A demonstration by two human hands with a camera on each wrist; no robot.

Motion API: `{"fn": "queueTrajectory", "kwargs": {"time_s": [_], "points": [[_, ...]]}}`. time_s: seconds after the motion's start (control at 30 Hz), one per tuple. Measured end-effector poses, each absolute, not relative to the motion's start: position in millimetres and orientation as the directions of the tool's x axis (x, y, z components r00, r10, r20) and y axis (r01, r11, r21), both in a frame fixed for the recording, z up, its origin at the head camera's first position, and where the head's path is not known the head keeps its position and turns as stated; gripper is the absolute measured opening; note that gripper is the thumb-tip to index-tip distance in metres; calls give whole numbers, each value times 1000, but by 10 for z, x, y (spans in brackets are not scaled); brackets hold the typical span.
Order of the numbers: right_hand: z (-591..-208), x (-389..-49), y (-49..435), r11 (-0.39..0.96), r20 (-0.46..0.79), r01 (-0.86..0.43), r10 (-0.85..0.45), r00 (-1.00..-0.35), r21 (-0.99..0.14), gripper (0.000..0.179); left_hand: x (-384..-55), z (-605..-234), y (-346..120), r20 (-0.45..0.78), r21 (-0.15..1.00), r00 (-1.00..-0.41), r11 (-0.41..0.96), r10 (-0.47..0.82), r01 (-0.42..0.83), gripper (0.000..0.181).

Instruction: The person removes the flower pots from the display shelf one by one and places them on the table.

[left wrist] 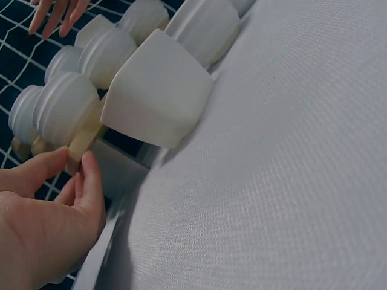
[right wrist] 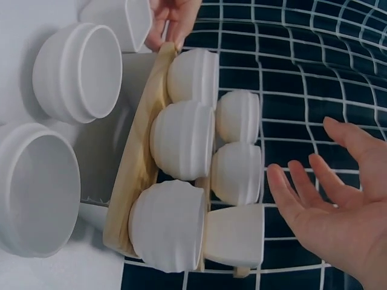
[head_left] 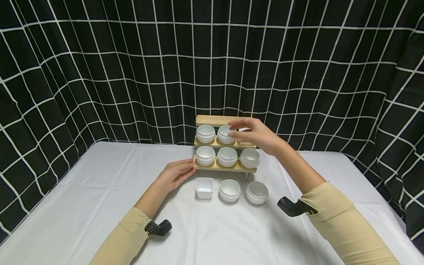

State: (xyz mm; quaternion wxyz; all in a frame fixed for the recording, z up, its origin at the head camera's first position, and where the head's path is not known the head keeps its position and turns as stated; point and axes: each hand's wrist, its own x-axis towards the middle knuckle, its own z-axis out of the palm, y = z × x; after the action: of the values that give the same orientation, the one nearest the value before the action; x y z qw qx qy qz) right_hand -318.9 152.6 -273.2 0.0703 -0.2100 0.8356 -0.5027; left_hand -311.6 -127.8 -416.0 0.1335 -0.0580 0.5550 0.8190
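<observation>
A stepped wooden rack (head_left: 216, 166) holds white bowls on its lower and middle tiers. My left hand (head_left: 175, 175) pinches the left end of the lower board (left wrist: 86, 136) between thumb and fingers. Raised beside the middle tier, my right hand (head_left: 256, 134) has its fingers loosely extended and holds nothing. A gap separates those fingers from the bowls in the right wrist view. Nearest to them are a round bowl (right wrist: 237, 174) and a smooth-sided white cup (right wrist: 236, 237); in the head view the hand partly hides this cup. Three round bowls, including a middle one (head_left: 227, 157), line the lower tier.
In front of the rack, a square white bowl (head_left: 204, 188) and two round ones, a middle bowl (head_left: 230, 190) and a right bowl (head_left: 257, 192), stand on the white tablecloth (head_left: 232, 235). The rack's top board (head_left: 212, 120) is close to a black gridded curtain (head_left: 149, 66).
</observation>
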Motion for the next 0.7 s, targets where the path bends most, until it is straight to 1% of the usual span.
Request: {"fn": "queueTrajectory", "kwargs": {"time_s": [0.27,0.53,0.7], "points": [[-2721,-3248,1435,448,88,-281,-404,-911,-849,53,-3114,-4158,-1280,-244,893,-957,-350,154,-284,47],[-2729,-3301,1325,448,108,-300,-406,-908,-842,52,-3117,-4167,-1281,-238,887,-958,-366,157,-280,47],[-2723,-3336,1256,460,105,-289,-385,-917,-840,51,-3117,-4166,-1285,-231,888,-960,-369,159,-275,47]]}}
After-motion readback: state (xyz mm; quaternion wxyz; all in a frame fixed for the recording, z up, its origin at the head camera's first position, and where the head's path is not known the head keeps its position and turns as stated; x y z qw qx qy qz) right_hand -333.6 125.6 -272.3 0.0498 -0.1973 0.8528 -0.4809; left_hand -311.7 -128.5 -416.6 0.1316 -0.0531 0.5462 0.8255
